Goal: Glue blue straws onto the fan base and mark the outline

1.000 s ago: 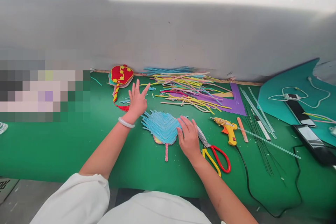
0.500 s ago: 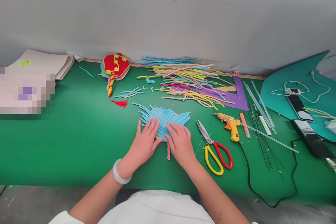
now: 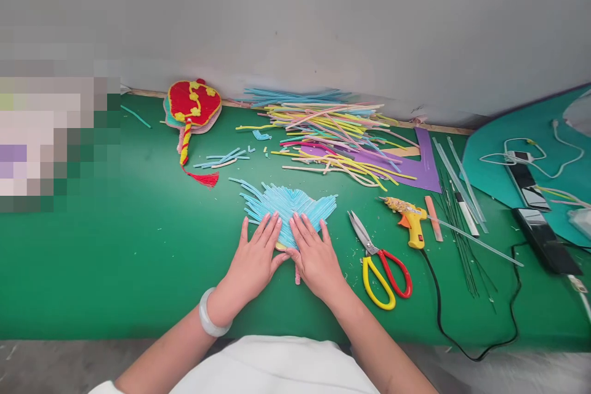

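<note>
Centrally in the head view, a leaf-shaped piece of blue strips (image 3: 295,200) lies on the green surface (image 3: 115,271), its pink stem (image 3: 298,277) directed toward the person. The left hand (image 3: 252,263), with a pale bangle (image 3: 213,314) at the wrist, rests palm down over the lower left of the piece; the right hand (image 3: 318,258) covers the lower right. On each, the three middle fingers lie extended and close together, the little finger splayed outward; the thumbs converge just above the stem. To the right: scissors (image 3: 369,247) with yellow and red handles, then a yellow glue gun (image 3: 414,226). Behind: heaped coloured strips (image 3: 323,116), partly overlying a purple sheet (image 3: 427,163). Behind, left: a red fan (image 3: 180,98) with a red tassel (image 3: 204,179).
</note>
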